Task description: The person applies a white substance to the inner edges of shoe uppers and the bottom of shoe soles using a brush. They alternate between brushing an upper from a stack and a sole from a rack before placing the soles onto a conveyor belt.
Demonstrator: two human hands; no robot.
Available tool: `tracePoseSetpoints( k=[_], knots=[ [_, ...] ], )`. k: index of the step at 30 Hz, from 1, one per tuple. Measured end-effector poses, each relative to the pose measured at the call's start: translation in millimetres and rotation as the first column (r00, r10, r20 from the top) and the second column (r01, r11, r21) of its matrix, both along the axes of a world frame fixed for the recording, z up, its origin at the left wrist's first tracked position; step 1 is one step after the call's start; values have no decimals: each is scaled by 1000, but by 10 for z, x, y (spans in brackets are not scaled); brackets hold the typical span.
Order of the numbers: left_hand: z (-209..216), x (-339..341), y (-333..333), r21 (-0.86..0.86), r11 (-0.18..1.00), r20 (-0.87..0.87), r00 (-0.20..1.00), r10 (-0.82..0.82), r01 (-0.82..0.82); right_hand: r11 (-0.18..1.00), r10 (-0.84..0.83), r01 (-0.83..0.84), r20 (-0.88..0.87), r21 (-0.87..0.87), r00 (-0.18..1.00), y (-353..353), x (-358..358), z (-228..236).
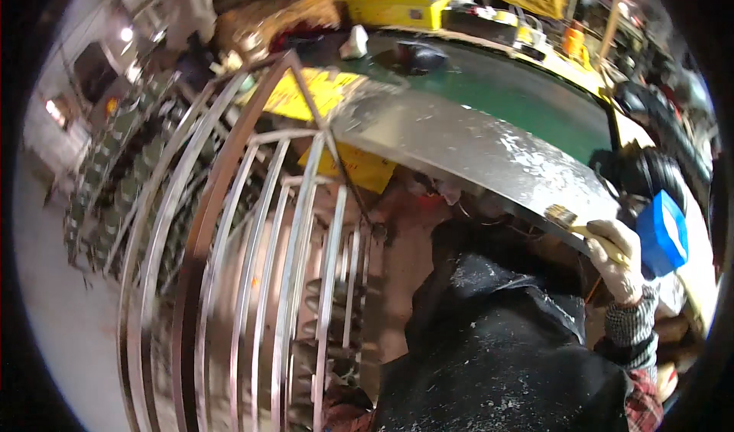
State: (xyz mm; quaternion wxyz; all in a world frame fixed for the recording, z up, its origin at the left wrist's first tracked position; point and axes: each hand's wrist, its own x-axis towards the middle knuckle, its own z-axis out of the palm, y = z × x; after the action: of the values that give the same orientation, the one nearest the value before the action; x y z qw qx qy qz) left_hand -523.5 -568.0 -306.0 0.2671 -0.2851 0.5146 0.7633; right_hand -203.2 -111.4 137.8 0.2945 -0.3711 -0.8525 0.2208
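Note:
My right hand (618, 260), in a white work glove, is closed around the handle of a brush at the right end of a grey metal-topped bench (436, 126). The brush's brown bristles (562, 216) are at the bench's front edge, beside white flakes (547, 160) scattered over the metal. Just right of the glove is a blue box (661, 237) with a pale face. My left hand does not show; only a bit of red plaid sleeve (350, 415) appears at the lower edge. A black apron (505, 355) with white specks covers my front.
A rack of metal bars (287, 279) stands close on the left, with dark rounded pieces behind it. Yellow sheets (317, 92) lie at the bench's left end. Beyond the metal is a green surface (497, 88), with a yellow bin (394, 8) and an orange bottle (573, 38) behind.

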Motion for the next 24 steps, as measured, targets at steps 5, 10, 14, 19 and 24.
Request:
tracePoseSetpoints(
  k=[5,10,14,19,24],
  knots=[
    [696,-109,1010,331,892,-6,946,-325,308,997,61,-59,-23,53,998,141,110,-14],
    [1521,-279,2331,647,158,-366,485,-794,746,922,-311,360,-280,144,908,480,909,132],
    [2984,184,3466,613,-198,-642,336,-689,765,544,-490,721,-535,429,688,765,1995,153],
    [3272,725,4434,520,-257,-599,134,-790,814,602,-771,799,-268,-11,578,983,2643,-40],
    [3227,1281,4634,561,-118,-493,216,-843,819,610,-791,791,-27,50,611,1104,2714,-57]
  ],
)
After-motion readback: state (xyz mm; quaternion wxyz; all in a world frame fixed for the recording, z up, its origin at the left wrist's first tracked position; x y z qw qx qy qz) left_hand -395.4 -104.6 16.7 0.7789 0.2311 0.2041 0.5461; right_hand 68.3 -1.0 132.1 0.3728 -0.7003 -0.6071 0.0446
